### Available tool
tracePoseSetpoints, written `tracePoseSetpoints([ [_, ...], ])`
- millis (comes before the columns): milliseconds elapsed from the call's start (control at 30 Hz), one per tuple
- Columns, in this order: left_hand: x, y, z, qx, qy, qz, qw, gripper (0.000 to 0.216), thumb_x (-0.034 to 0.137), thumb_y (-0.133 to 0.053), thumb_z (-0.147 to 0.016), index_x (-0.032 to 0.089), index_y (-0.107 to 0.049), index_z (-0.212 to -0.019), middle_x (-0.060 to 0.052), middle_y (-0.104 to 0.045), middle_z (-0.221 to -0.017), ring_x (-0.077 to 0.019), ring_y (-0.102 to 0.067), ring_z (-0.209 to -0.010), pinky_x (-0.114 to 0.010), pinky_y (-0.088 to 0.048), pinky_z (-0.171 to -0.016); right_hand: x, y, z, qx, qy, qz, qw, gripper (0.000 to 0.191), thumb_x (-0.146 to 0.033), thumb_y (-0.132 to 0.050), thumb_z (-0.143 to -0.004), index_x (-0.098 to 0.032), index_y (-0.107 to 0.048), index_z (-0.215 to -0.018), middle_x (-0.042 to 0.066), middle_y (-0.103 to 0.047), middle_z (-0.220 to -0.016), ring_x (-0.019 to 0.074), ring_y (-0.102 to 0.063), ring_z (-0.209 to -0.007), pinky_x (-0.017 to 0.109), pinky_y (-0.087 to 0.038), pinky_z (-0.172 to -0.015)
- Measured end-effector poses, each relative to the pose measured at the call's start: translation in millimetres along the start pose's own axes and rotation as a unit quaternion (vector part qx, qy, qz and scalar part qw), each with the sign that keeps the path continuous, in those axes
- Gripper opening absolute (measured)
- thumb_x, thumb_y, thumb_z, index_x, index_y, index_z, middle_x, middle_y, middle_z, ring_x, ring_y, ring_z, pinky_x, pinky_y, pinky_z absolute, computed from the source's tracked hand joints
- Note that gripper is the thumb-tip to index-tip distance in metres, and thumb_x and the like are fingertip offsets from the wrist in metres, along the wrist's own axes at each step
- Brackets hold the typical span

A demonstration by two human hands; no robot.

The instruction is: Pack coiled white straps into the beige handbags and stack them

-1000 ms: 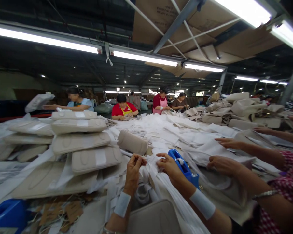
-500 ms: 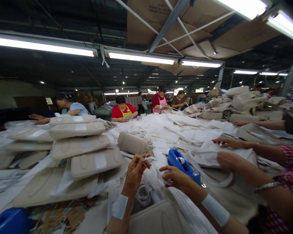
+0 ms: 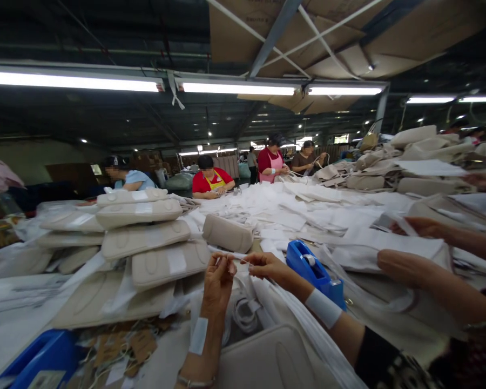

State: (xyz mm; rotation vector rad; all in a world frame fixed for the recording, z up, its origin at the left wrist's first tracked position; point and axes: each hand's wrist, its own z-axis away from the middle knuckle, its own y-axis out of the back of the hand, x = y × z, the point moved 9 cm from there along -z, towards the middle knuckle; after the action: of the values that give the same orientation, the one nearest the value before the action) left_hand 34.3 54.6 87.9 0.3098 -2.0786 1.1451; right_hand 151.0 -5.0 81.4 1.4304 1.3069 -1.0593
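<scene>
My left hand (image 3: 219, 278) is raised over the table, its thumb and fingers pinched on a thin pale string (image 3: 243, 260). Opposite it, my right hand (image 3: 267, 267) pinches what looks like the same string, so a short length spans the gap; the fine detail is too small to make out. Below both hands lies a beige bag (image 3: 267, 359), with a coiled white strap (image 3: 245, 316) just beyond it. A blue tape dispenser (image 3: 308, 265) stands right beside my right hand.
Stacked beige bags (image 3: 157, 265) rise at left. Brown tags (image 3: 105, 346) with strings lie near another blue dispenser (image 3: 40, 356). At right, a co-worker's hands (image 3: 405, 267) handle a white-wrapped bag. White sheets (image 3: 308, 200) cover the table's middle; several people work beyond.
My right hand has moved left from beside the tape dispenser and now pinches the string near my left hand. The camera view has shifted slightly left. The co-worker's hands at right have moved.
</scene>
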Motion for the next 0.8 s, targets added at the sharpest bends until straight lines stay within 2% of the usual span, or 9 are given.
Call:
tracePoseSetpoints([
  [67,2,15,-4,0.03,-0.011,-0.017,0.999,0.042,0.037,-0.083,-0.065,0.02,-0.051,-0.087,0.004,-0.062,-0.08,-0.0042,-0.052,-0.059,-0.018,-0.046,-0.061,0,2,-4,0.006,-0.01,0.003,1.0,0.035,-0.04,-0.073,-0.071,-0.013,-0.072,-0.094,-0.001,-0.057,-0.066,0.0092,-0.046,-0.059,0.022,-0.033,-0.055],
  [167,3,32,-9,0.075,-0.027,-0.077,0.994,0.044,0.038,-0.081,-0.062,0.02,-0.049,-0.085,0.004,-0.058,-0.081,-0.0063,-0.056,-0.065,-0.022,-0.049,-0.068,2,2,-14,0.012,-0.026,-0.004,1.0,0.035,-0.045,-0.076,-0.068,-0.013,-0.071,-0.082,0.0,-0.058,-0.068,0.0091,-0.047,-0.058,0.023,-0.037,-0.058],
  [300,5,46,-7,0.133,-0.045,-0.235,0.962,0.032,0.041,-0.068,-0.073,0.02,-0.047,-0.084,0.003,-0.056,-0.077,-0.0097,-0.059,-0.066,-0.024,-0.05,-0.069,9,10,-34,0.052,-0.05,-0.002,0.997,0.04,-0.053,-0.07,-0.069,-0.015,-0.067,-0.078,-0.004,-0.048,-0.059,0.0084,-0.04,-0.051,0.026,-0.043,-0.059],
  [400,2,51,0,0.164,-0.02,-0.399,0.902,0.015,0.035,-0.054,-0.086,0.02,-0.051,-0.085,0.0,-0.059,-0.074,-0.0155,-0.063,-0.071,-0.028,-0.049,-0.072,12,30,-50,0.114,-0.058,0.047,0.991,0.037,-0.051,-0.062,-0.073,-0.015,-0.067,-0.08,-0.005,-0.041,-0.054,0.0092,-0.036,-0.048,0.025,-0.04,-0.054],
  [533,-11,54,15,0.17,0.061,-0.603,0.777,0.008,0.012,-0.053,-0.084,0.016,-0.061,-0.084,-0.01,-0.067,-0.076,-0.0261,-0.066,-0.089,-0.036,-0.045,-0.083,17,52,-68,0.183,-0.06,0.161,0.968,0.018,-0.033,-0.06,-0.074,-0.017,-0.064,-0.071,-0.003,-0.047,-0.057,0.0115,-0.043,-0.057,0.023,-0.034,-0.054],
  [600,-17,55,20,0.157,0.092,-0.67,0.72,0.016,0.005,-0.053,-0.081,0.014,-0.064,-0.087,-0.014,-0.07,-0.084,-0.0287,-0.066,-0.094,-0.037,-0.043,-0.084,32,46,-78,0.163,-0.081,0.21,0.961,0.011,-0.023,-0.063,-0.07,-0.017,-0.06,-0.061,-0.003,-0.048,-0.055,0.0111,-0.044,-0.058,0.022,-0.033,-0.054],
  [667,-20,54,22,0.145,0.109,-0.709,0.681,0.02,0.005,-0.051,-0.081,0.014,-0.066,-0.091,-0.014,-0.072,-0.09,-0.0286,-0.067,-0.096,-0.036,-0.044,-0.083,56,29,-88,0.105,-0.122,0.243,0.956,0.014,-0.017,-0.065,-0.067,-0.017,-0.057,-0.055,-0.005,-0.045,-0.05,0.0099,-0.042,-0.053,0.021,-0.031,-0.051],
  [733,-19,52,21,0.135,0.111,-0.73,0.66,0.022,0.009,-0.049,-0.084,0.016,-0.067,-0.095,-0.013,-0.072,-0.094,-0.0283,-0.067,-0.097,-0.035,-0.043,-0.082,85,7,-93,0.032,-0.174,0.259,0.95,0.017,-0.014,-0.066,-0.065,-0.017,-0.056,-0.052,-0.007,-0.04,-0.043,0.0087,-0.037,-0.044,0.021,-0.029,-0.047],
  [800,-16,50,20,0.13,0.109,-0.739,0.652,0.025,0.012,-0.045,-0.086,0.017,-0.067,-0.098,-0.013,-0.072,-0.098,-0.0286,-0.065,-0.101,-0.036,-0.042,-0.083,108,-13,-92,-0.043,-0.214,0.248,0.944,0.018,-0.012,-0.063,-0.062,-0.017,-0.054,-0.048,-0.008,-0.037,-0.038,0.0077,-0.031,-0.038,0.021,-0.026,-0.043],
])
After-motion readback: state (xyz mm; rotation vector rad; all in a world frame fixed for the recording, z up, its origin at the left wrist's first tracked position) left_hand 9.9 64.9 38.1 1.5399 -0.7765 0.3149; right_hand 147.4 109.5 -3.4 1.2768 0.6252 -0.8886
